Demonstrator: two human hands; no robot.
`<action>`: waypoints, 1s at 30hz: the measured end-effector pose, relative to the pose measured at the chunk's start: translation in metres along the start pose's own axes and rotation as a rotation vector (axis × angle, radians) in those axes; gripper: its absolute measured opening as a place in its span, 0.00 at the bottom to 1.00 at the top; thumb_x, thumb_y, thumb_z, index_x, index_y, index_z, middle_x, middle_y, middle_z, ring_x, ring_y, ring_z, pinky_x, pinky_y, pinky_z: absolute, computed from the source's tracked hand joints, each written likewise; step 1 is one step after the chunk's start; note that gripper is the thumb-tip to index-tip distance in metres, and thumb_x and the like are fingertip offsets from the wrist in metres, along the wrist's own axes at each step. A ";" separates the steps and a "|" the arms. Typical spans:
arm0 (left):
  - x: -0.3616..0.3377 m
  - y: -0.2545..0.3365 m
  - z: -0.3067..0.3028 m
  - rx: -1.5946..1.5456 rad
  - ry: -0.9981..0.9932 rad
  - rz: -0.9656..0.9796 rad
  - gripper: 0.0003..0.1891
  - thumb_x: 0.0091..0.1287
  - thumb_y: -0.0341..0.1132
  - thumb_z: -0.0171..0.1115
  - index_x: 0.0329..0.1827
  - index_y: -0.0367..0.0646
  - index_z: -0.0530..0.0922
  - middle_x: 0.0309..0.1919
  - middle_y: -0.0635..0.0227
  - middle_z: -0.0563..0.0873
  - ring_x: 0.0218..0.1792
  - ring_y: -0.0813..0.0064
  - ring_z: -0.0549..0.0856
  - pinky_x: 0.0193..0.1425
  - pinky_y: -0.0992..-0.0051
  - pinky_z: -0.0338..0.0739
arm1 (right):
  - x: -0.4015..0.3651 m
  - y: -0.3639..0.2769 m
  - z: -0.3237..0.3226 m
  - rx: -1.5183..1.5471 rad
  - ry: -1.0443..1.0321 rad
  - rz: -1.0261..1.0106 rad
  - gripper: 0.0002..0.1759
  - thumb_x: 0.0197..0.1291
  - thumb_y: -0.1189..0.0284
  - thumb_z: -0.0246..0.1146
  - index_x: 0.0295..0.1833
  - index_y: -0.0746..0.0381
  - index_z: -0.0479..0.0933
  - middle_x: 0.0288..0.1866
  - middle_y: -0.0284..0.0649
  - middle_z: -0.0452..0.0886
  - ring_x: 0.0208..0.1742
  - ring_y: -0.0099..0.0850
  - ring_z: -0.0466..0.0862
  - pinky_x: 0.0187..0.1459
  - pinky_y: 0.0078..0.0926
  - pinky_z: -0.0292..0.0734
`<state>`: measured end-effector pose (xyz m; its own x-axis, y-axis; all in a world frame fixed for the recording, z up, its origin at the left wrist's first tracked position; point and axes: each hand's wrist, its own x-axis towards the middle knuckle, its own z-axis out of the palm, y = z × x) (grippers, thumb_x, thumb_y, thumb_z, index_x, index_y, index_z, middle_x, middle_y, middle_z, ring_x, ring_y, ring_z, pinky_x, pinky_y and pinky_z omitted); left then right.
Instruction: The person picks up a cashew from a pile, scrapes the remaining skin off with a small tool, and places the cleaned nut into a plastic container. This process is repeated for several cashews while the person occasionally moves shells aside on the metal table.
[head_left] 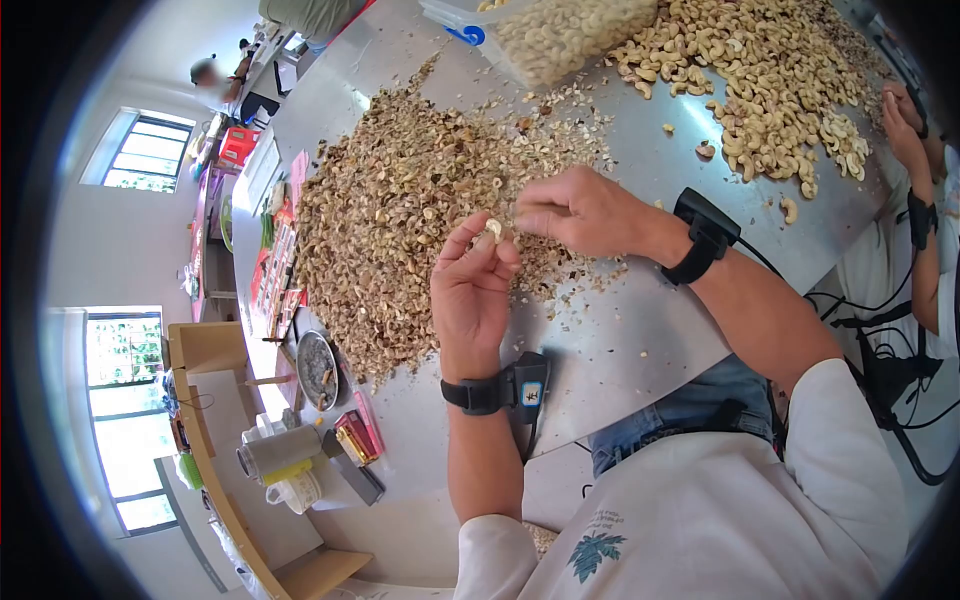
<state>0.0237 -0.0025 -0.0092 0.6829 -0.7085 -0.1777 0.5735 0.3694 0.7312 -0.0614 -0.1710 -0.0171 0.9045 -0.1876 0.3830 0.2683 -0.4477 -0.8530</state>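
Note:
My left hand (472, 290) holds a small pale cashew nut (493, 229) between thumb and fingertips, just above a metal table (640, 340). My right hand (580, 212) has its fingers pinched together right beside that nut, touching it or its skin. Both hands hover over the near edge of a big heap of brown cashew skins and husks (400, 200). Each wrist carries a black band with a small device.
A spread of peeled cashews (770, 80) lies at the far right, with a clear plastic container of cashews (565, 35) beside it. Another person's hands (905, 125) work at the right edge. Cups, a metal bowl and small boxes sit at the left.

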 end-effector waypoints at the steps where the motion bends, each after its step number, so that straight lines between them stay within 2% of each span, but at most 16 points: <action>1: 0.000 0.000 0.000 -0.018 -0.009 0.000 0.15 0.64 0.19 0.53 0.55 0.26 0.69 0.40 0.55 0.81 0.41 0.67 0.83 0.46 0.76 0.81 | -0.001 0.000 0.001 -0.024 -0.027 -0.010 0.10 0.58 0.70 0.61 0.30 0.66 0.73 0.20 0.47 0.71 0.23 0.43 0.72 0.27 0.34 0.67; 3: 0.001 0.000 0.001 -0.053 -0.027 0.000 0.16 0.64 0.19 0.53 0.56 0.26 0.68 0.41 0.55 0.81 0.41 0.68 0.83 0.46 0.77 0.81 | -0.002 0.001 0.004 -0.072 -0.082 -0.031 0.10 0.58 0.71 0.61 0.30 0.66 0.73 0.20 0.47 0.72 0.22 0.41 0.72 0.27 0.34 0.67; 6: -0.001 0.001 0.004 -0.016 -0.062 0.021 0.16 0.65 0.19 0.54 0.56 0.25 0.69 0.40 0.56 0.81 0.39 0.70 0.83 0.46 0.77 0.81 | -0.002 0.005 0.008 -0.105 -0.057 -0.064 0.09 0.57 0.71 0.61 0.30 0.67 0.73 0.20 0.48 0.72 0.22 0.40 0.72 0.27 0.34 0.67; 9: 0.000 -0.001 0.002 0.007 -0.056 0.027 0.16 0.64 0.19 0.54 0.55 0.25 0.71 0.39 0.56 0.82 0.38 0.70 0.83 0.46 0.77 0.81 | -0.003 0.000 0.005 -0.078 -0.078 -0.018 0.08 0.57 0.72 0.61 0.30 0.67 0.73 0.20 0.48 0.72 0.22 0.40 0.72 0.28 0.34 0.67; 12: 0.000 -0.002 0.003 0.006 -0.018 0.032 0.14 0.64 0.19 0.55 0.53 0.28 0.75 0.35 0.59 0.84 0.34 0.71 0.84 0.42 0.76 0.80 | -0.003 0.000 0.003 -0.075 -0.117 -0.005 0.08 0.56 0.73 0.61 0.30 0.67 0.72 0.21 0.48 0.72 0.22 0.41 0.72 0.28 0.35 0.67; 15: -0.001 -0.003 0.003 -0.008 -0.017 0.027 0.13 0.64 0.20 0.56 0.52 0.28 0.76 0.35 0.58 0.84 0.33 0.72 0.83 0.41 0.76 0.79 | -0.002 -0.005 -0.002 -0.070 -0.173 0.017 0.08 0.56 0.73 0.61 0.30 0.67 0.73 0.21 0.48 0.72 0.22 0.41 0.72 0.28 0.35 0.67; 21: -0.002 -0.004 0.007 -0.010 0.005 0.031 0.12 0.64 0.21 0.56 0.50 0.28 0.77 0.36 0.55 0.84 0.32 0.72 0.82 0.40 0.76 0.77 | -0.001 0.002 0.002 -0.107 -0.055 -0.079 0.09 0.56 0.72 0.61 0.30 0.67 0.73 0.21 0.49 0.73 0.22 0.41 0.73 0.28 0.35 0.67; 24: 0.000 -0.004 0.004 -0.007 -0.029 0.031 0.12 0.64 0.21 0.56 0.50 0.28 0.77 0.37 0.55 0.84 0.33 0.71 0.82 0.40 0.76 0.78 | -0.002 0.005 0.002 -0.064 -0.077 -0.034 0.10 0.57 0.71 0.61 0.31 0.67 0.73 0.20 0.48 0.72 0.22 0.37 0.72 0.27 0.33 0.67; 27: -0.001 0.000 0.001 0.043 -0.096 0.013 0.13 0.65 0.19 0.55 0.52 0.25 0.75 0.41 0.52 0.82 0.38 0.71 0.82 0.43 0.78 0.79 | 0.002 0.002 0.000 -0.087 0.047 0.108 0.11 0.55 0.68 0.60 0.27 0.65 0.75 0.25 0.52 0.77 0.28 0.49 0.78 0.31 0.42 0.70; 30: 0.001 -0.002 0.000 0.100 -0.101 0.051 0.13 0.65 0.21 0.55 0.52 0.26 0.75 0.41 0.53 0.82 0.37 0.71 0.82 0.43 0.78 0.79 | 0.003 0.003 -0.014 -0.010 0.021 0.085 0.13 0.55 0.69 0.61 0.24 0.65 0.73 0.22 0.50 0.76 0.25 0.45 0.76 0.29 0.40 0.68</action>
<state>0.0230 -0.0038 -0.0107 0.6577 -0.7495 -0.0753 0.4880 0.3478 0.8005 -0.0623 -0.1851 -0.0141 0.9165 -0.2440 0.3170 0.1876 -0.4376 -0.8794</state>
